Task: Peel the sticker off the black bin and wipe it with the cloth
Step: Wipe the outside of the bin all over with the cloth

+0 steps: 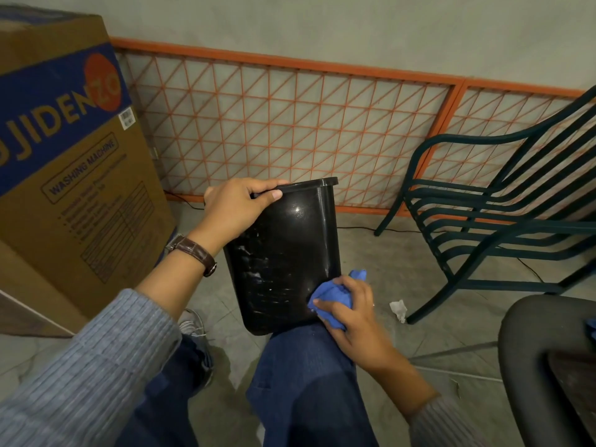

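Observation:
A glossy black bin [290,240] stands upright on my right knee, a little tilted. Whitish streaks of residue mark its facing side, mostly lower left. My left hand [238,208] grips the bin's rim at the top left, thumb over the edge. My right hand [351,314] is closed on a bunched blue cloth [332,298], which presses against the bin's lower right edge. No whole sticker shows on the bin.
A large cardboard washing-machine box [74,162] stands at the left. An orange mesh panel [290,124] leans on the wall behind. Stacked dark green chairs [490,214] stand at the right, a crumpled white scrap [398,309] on the floor near them. A black chair arm [532,356] is at lower right.

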Action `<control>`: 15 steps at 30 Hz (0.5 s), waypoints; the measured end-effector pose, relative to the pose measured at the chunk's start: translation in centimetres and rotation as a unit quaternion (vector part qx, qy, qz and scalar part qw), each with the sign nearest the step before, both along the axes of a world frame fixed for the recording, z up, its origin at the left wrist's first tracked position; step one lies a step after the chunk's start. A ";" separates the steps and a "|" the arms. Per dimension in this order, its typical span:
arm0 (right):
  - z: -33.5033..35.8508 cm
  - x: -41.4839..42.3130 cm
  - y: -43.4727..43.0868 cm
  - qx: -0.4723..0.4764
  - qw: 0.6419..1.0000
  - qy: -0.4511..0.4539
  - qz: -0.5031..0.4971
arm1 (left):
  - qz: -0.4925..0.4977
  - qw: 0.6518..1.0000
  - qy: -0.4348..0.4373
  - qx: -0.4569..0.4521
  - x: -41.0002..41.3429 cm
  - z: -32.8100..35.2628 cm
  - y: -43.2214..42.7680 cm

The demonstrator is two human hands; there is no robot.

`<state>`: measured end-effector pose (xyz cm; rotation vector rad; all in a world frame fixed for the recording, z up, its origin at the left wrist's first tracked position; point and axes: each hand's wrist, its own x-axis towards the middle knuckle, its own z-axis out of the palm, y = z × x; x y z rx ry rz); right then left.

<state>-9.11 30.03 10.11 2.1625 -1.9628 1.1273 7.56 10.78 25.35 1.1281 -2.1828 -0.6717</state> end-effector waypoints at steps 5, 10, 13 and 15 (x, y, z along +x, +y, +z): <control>0.5 0.1 0.3 0.025 0.999 -0.045 -0.015 | 0.012 1.000 0.009 0.018 0.4 -0.1 0.0; 1.4 2.0 -1.0 0.017 0.960 0.267 0.078 | 0.010 1.000 -0.001 0.005 0.1 0.3 0.5; 2.3 2.5 -1.9 0.010 0.943 0.319 0.095 | 0.001 1.000 -0.010 -0.012 -0.3 0.8 1.1; 2.3 1.8 -1.8 0.009 0.956 0.286 0.065 | 0.003 1.000 -0.011 -0.016 -0.2 0.8 1.1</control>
